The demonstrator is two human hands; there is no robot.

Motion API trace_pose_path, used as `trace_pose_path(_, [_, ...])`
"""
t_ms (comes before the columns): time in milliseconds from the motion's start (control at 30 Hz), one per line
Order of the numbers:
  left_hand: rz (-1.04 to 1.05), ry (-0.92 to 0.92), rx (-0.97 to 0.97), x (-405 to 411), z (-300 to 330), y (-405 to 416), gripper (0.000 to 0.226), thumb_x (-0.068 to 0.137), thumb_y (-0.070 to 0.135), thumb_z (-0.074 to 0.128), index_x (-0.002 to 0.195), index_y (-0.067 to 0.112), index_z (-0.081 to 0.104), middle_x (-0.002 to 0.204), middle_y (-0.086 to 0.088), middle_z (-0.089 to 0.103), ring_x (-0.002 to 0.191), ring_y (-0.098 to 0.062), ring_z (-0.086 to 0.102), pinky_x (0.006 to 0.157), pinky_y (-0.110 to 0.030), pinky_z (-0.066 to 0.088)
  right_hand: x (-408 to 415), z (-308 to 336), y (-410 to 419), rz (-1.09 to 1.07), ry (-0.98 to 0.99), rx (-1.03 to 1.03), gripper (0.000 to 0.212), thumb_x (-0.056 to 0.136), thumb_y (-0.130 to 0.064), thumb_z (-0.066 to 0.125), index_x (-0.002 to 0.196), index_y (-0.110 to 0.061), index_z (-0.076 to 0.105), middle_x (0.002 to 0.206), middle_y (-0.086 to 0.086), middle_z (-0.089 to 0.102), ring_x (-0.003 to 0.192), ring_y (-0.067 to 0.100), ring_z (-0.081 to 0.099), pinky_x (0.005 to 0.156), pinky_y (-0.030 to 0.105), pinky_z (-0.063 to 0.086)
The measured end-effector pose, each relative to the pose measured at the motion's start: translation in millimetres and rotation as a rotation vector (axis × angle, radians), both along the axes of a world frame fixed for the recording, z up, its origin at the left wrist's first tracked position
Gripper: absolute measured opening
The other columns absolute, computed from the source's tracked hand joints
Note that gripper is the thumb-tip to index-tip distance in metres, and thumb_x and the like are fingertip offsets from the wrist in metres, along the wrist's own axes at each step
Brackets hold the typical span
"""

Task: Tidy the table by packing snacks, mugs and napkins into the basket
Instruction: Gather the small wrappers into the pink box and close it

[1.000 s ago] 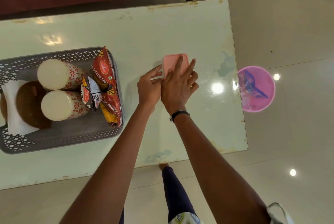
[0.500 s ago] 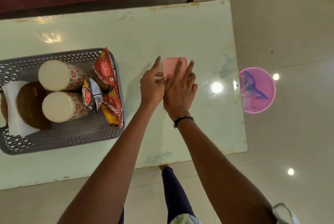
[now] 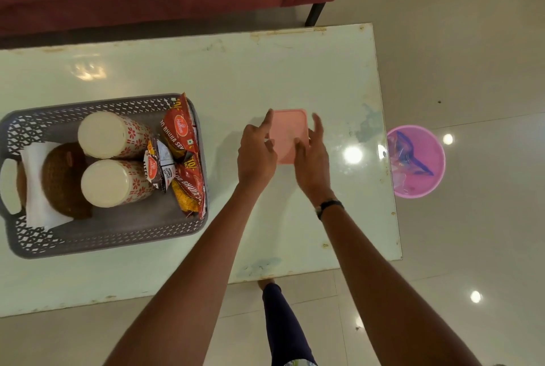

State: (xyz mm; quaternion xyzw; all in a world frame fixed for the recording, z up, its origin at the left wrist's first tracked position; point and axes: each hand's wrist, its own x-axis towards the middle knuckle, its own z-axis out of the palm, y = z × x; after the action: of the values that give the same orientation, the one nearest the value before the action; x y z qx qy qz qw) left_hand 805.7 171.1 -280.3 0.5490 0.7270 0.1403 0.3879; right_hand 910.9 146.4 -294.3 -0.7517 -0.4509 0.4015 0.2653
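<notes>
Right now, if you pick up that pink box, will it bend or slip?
The pink box looks like hard plastic, so it probably stays stiff. It seems smooth, so it might slip, though the left hand and right hand flank it.

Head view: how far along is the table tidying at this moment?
Done: two mugs, the snack packets and a white napkin already lie in the grey basket. In hand: left hand and right hand grip the sides of a pink box at the table. Left: that box goes into the basket; nothing else shows outside it.
</notes>
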Motion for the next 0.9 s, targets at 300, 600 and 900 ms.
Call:
trace_pose_path(300, [0.029,0.157,0.025,-16,0,-22,0.063,0.093,0.003,0.048,0.148,0.020,0.022,0.136,-0.014,0.042,0.124,-0.028,0.047,0.090,-0.041,0.052,-5,-12,-21,-0.192,0.262,-0.065,0.033,0.082,-0.032,0.072,0.113,-0.022,0.066,0.098,0.008,0.065,0.091,0.018,0.065,0.082,0.041,0.058])
trace_pose_path(600, [-0.187,0.382,0.230,-39,-3,-96,0.059,0.083,-0.008,0.054,0.139,0.000,0.038,0.149,-0.018,0.035,0.141,-0.030,0.029,0.114,-0.040,0.018,-67,-16,-34,-0.196,0.279,-0.145,0.030,0.075,-0.040,0.073,0.104,-0.032,0.070,0.094,0.000,0.071,0.081,0.014,0.071,0.080,0.042,0.058])
trace_pose_path(900, [-0.277,0.499,0.156,-56,-7,-105,0.059,0.078,0.004,0.067,0.132,-0.003,0.046,0.138,-0.022,0.049,0.132,-0.032,0.043,0.101,-0.046,0.046,-85,-14,-38,-0.167,0.284,-0.172,0.036,0.078,-0.037,0.074,0.112,-0.025,0.069,0.094,0.001,0.073,0.083,0.015,0.070,0.080,0.042,0.059])
